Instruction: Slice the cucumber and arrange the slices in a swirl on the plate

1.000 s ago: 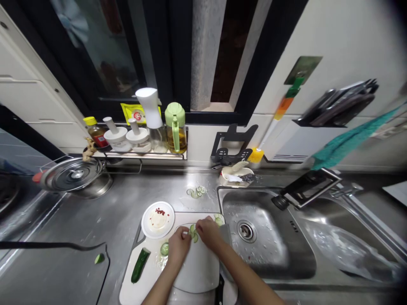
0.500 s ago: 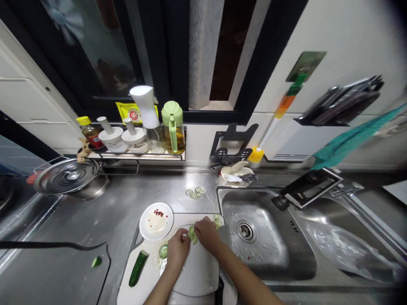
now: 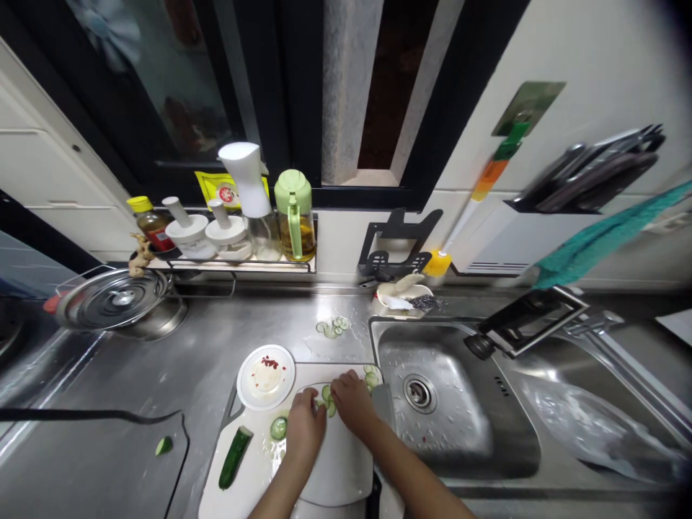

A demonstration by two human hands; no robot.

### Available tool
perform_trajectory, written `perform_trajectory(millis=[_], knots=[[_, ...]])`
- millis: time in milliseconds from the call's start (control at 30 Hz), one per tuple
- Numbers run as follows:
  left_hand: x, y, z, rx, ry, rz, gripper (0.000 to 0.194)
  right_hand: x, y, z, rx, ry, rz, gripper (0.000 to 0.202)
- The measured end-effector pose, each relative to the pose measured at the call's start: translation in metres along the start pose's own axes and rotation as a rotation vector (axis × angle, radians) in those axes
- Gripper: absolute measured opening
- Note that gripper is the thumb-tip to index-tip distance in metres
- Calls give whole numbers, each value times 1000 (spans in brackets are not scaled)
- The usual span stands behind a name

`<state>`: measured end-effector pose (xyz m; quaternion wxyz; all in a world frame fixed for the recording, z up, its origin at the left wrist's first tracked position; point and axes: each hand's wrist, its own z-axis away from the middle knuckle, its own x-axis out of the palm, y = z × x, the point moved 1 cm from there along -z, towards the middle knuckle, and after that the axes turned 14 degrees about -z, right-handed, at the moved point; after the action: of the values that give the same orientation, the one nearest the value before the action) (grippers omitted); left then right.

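My left hand [image 3: 305,427] and my right hand [image 3: 352,402] are close together over a white, smooth-surfaced plate or tray [image 3: 338,468] that lies on the white cutting board [image 3: 216,497]. Thin cucumber slices [image 3: 328,395] lie between them. The left fingers are pinched at the edge of a slice, while the right fingertips curl down onto the slices and partly hide them. Left of my left hand is a single cucumber slice [image 3: 278,428], with a cut cucumber [image 3: 235,458] beyond it. More slices [image 3: 372,376] rest past my right hand. A knife's black handle [image 3: 374,496] shows beside my right forearm.
A white dish [image 3: 246,393] holds chopped red and pale bits. More cucumber slices [image 3: 332,328] lie on the wet counter behind the board. To the right is the sink [image 3: 459,404]; a cucumber end [image 3: 163,445] and a pot [image 3: 145,328] are left. Bottles line the rack [image 3: 243,267].
My left hand's fingers have shifted slightly and extended over the slices' edge. My right hand stays almost in place. The view has moved very little.
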<state>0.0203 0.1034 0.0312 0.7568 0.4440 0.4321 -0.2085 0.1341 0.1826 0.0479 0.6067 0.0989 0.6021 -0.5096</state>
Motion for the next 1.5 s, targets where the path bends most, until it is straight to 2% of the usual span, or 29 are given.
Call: perform_trajectory(millis=[133, 333, 533, 733, 867, 1000, 1233, 1500], knots=[[1, -1, 0, 47, -18, -46, 14, 2, 1, 1, -6, 8, 12, 21], [1, 0, 0, 70, -52, -94, 21, 1, 0, 2, -26, 19, 7, 23], [-11, -4, 1, 86, -61, -71, 23, -4, -1, 10, -22, 55, -36, 24], [-38, -40, 11, -7, 62, 30, 29, -2, 1, 35, 18, 110, -88, 27], [-49, -68, 20, -75, 68, -58, 32, 3, 0, 53, 32, 120, -111, 25], [-50, -83, 27, -107, 31, -139, 36, 10, -1, 68, 46, 132, -157, 20], [-49, -81, 31, -81, 26, -180, 32, 25, -3, 83, 29, 139, -180, 19], [-52, -77, 31, -79, 6, -207, 21, 28, -7, 88, 24, 116, -180, 19]])
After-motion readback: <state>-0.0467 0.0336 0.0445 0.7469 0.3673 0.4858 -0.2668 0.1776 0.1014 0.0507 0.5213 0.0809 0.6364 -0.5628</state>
